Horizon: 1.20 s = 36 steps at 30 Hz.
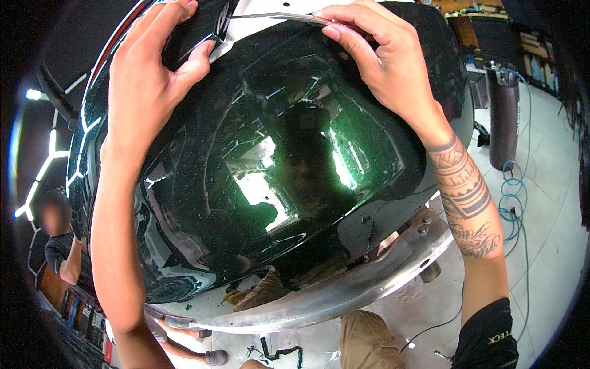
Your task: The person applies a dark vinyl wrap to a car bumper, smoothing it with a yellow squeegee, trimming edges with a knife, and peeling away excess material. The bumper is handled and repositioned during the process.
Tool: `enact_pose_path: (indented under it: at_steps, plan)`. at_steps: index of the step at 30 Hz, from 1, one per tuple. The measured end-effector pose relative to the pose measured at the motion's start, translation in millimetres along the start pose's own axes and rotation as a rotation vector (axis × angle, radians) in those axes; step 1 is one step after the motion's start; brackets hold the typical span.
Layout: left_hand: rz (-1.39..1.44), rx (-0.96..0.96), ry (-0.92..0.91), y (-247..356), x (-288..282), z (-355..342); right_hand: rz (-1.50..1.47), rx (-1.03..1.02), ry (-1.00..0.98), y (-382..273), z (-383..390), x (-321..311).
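A glossy, dark green-black car body panel (pixel 246 104) spreads below my hands and mirrors the room. My right hand (pixel 384 52) is closed at its far edge, thumb and forefinger pinching a thin grey strip (pixel 279 16). That strip runs left toward my left hand across a white surface (pixel 261 7). At the far left, my left hand (pixel 150 80) rests by a dark glossy piece (pixel 181 49), thumb spread away from the fingers. The thumb touches this piece's edge; the fingertips are partly cut off by the picture's top.
A bare metal bumper beam (pixel 344 304) curves along the near side. Right stand a dark cylindrical tank (pixel 503 117) and a coiled blue hose (pixel 511 184) on the tiled floor. A person (pixel 58 240) is at the far left. Shelves (pixel 534 52) hold bottles at the back right.
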<state>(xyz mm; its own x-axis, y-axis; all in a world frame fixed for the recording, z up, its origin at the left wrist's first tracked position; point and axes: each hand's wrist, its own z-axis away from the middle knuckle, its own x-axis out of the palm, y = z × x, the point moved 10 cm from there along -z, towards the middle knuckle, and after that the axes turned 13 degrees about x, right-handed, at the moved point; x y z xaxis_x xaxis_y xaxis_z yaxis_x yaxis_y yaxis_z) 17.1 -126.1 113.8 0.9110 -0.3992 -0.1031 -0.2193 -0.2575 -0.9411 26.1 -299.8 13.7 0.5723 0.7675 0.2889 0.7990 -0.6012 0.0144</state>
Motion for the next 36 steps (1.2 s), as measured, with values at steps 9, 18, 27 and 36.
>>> enact_pose_path:
  at_steps: [9,18,27,36]
  plan:
    - [-0.117,-0.052,0.066,7,-4,-7,0.072,0.02,0.046,1,-2,-4]
    - [0.048,-0.015,0.021,2,-3,-7,0.108,0.005,0.063,10,3,-8]
    - [0.315,-0.115,-0.098,-19,-1,-4,-0.043,0.298,0.119,38,3,-15]
    - [0.124,0.308,-0.27,-8,3,-17,-0.316,0.487,0.274,65,2,-36]
